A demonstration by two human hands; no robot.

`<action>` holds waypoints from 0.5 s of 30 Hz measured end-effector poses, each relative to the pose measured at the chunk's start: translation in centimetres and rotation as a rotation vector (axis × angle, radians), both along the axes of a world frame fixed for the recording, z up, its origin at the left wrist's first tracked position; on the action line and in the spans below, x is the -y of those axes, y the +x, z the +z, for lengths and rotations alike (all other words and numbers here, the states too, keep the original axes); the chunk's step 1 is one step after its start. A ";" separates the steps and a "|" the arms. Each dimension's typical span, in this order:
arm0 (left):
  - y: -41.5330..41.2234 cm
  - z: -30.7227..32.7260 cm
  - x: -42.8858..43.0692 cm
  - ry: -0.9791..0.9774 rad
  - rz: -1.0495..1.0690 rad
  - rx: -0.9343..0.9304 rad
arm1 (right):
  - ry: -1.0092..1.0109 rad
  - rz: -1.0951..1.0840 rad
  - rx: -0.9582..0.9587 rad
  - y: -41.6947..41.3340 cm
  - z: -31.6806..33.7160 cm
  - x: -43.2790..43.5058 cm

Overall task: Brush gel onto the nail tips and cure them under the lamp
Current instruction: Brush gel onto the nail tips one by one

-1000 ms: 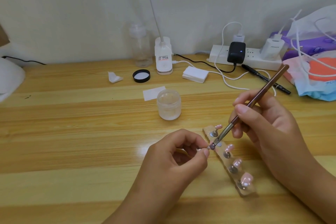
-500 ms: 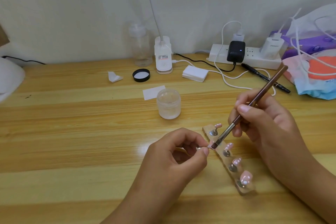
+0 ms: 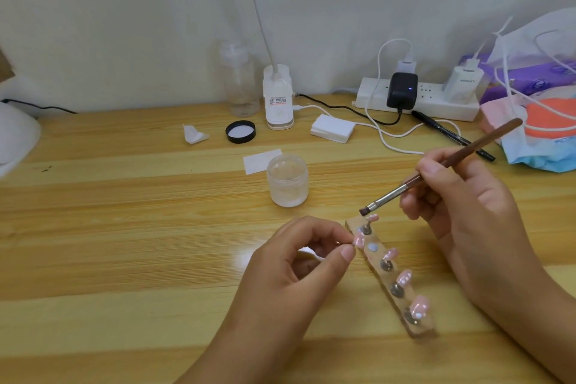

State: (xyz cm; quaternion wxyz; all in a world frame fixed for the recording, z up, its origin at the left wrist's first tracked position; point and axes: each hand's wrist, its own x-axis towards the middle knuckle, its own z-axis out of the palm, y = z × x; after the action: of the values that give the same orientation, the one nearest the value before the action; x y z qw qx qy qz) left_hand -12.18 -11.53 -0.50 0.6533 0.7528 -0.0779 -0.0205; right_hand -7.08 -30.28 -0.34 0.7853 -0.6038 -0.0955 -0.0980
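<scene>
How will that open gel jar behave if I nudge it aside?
The gel jar looks short and wide, so it would probably slide rather than tip. Frosted plastic suggests it is light. It stands uncovered, so a hard shove might spill gel.

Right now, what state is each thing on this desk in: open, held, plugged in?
gel jar: upright, lid off.
black lid: on the table, inside up.
brush: gripped by right hand, bristles down.
nail tip: pinched by left hand.
holder: flat, four tips mounted, one spot empty.
black adapter: plugged in, light on.
</scene>
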 end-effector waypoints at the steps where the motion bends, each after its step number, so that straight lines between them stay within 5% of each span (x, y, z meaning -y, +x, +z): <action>1: -0.1 0.0 -0.1 -0.001 -0.002 -0.002 | 0.015 0.011 -0.009 0.0 0.0 0.1; 15: 0.2 -0.6 -0.2 -0.013 0.004 -0.014 | -0.069 0.115 0.038 -0.7 0.1 -0.3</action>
State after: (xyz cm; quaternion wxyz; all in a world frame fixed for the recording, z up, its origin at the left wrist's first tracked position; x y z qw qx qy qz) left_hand -12.02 -11.34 -1.11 0.6586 0.7487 -0.0720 -0.0242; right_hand -7.82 -29.98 -0.21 0.7663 -0.6221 -0.1483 -0.0606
